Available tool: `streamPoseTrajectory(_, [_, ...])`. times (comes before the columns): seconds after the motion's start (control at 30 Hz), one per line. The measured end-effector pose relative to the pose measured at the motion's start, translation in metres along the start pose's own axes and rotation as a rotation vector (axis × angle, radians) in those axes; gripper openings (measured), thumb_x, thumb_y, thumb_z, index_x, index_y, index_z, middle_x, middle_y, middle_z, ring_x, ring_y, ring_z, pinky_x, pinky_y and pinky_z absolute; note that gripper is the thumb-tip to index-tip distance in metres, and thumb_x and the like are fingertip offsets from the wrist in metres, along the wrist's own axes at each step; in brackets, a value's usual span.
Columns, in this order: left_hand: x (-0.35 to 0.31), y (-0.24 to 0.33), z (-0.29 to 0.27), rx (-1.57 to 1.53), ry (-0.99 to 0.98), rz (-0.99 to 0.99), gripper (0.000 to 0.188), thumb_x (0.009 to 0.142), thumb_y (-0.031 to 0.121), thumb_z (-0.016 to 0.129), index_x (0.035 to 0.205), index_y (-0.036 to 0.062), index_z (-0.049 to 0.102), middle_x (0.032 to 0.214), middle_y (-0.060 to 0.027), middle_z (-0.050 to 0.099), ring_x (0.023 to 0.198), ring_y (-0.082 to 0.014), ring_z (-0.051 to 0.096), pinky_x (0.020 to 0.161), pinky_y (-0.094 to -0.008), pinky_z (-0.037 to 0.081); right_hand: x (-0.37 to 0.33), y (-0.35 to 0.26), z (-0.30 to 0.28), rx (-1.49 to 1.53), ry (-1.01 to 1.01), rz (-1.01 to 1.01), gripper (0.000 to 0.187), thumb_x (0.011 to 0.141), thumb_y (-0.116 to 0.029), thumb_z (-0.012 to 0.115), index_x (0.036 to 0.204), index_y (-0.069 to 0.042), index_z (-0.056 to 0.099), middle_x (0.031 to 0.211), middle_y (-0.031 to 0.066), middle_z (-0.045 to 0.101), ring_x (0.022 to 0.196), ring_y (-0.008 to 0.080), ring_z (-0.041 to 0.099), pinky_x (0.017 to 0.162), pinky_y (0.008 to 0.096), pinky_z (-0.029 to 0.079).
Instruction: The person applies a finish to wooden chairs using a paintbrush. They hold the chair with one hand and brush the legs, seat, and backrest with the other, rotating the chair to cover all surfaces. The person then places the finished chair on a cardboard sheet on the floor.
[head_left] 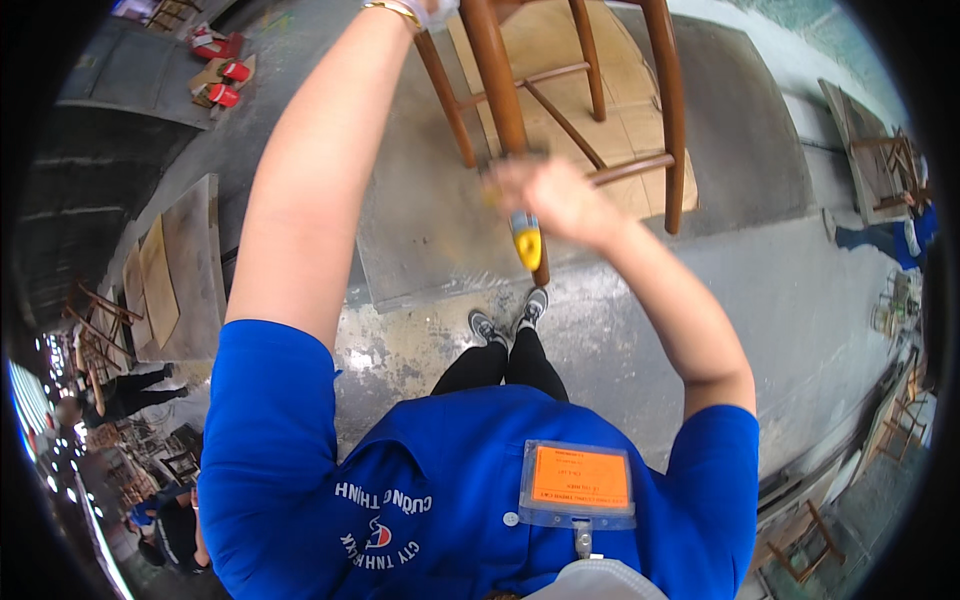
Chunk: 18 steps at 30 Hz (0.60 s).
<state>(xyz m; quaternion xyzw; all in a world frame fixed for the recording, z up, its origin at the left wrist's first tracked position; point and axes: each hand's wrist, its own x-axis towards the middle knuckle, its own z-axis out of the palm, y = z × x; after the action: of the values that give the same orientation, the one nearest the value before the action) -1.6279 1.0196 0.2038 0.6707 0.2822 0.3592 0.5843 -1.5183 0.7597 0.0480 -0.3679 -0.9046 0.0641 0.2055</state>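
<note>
A brown wooden chair (497, 75) stands in front of me, its upper part cut off by the top edge. My right hand (560, 198), blurred by motion, is closed around a hand tool with a yellow, holed end (528, 248) and a greyish middle. The tool lies along the nearest chair leg, and its working end is hidden by my fingers and blur. My left hand (436, 12) reaches to the top edge beside the chair, with something whitish over it and a gold bracelet at the wrist. Its fingers are out of the picture.
Flat cardboard (620, 110) lies under the chair on a grey sheet (740, 130). Red containers (225, 90) are at the far left. Leaning boards (180, 270) stand left. Other people (910, 240) and more wooden frames (805, 545) show near both sides.
</note>
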Motion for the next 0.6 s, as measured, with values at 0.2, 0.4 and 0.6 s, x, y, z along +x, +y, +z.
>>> streamPoseTrajectory(0.2, [-0.009,-0.006,0.010,0.195,0.201,-0.299,0.033,0.091,0.044,0.069,0.077,0.0142,0.068,0.086,-0.0052,0.066,0.075,-0.0226,0.054,0.064,-0.0417,0.045,-0.050,-0.017,0.065,-0.112,0.168,0.176,0.036,0.087,-0.020,0.072,0.123,-0.015,0.076,0.142,0.0077,0.067,0.138,0.0325,0.060,0.113,0.0433,0.054])
streamPoseTrajectory(0.4, [0.013,-0.041,0.003,0.140,0.131,-0.061,0.034,0.091,0.042,0.070,0.078,0.0117,0.069,0.085,-0.0050,0.066,0.078,-0.0220,0.054,0.071,-0.0385,0.045,-0.141,-0.081,0.152,0.084,-0.326,0.273,0.025,0.083,-0.020,0.073,0.107,-0.016,0.078,0.136,0.0092,0.069,0.135,0.0343,0.062,0.106,0.0427,0.057])
streamPoseTrajectory(0.6, [0.013,-0.042,0.005,0.136,0.143,-0.181,0.029,0.095,0.034,0.069,0.081,0.0095,0.071,0.089,-0.0043,0.070,0.084,-0.0190,0.059,0.083,-0.0327,0.046,-0.105,-0.041,0.133,-0.063,0.064,0.300,0.026,0.080,-0.017,0.076,0.106,-0.017,0.078,0.144,0.0063,0.066,0.138,0.0323,0.060,0.111,0.0396,0.055])
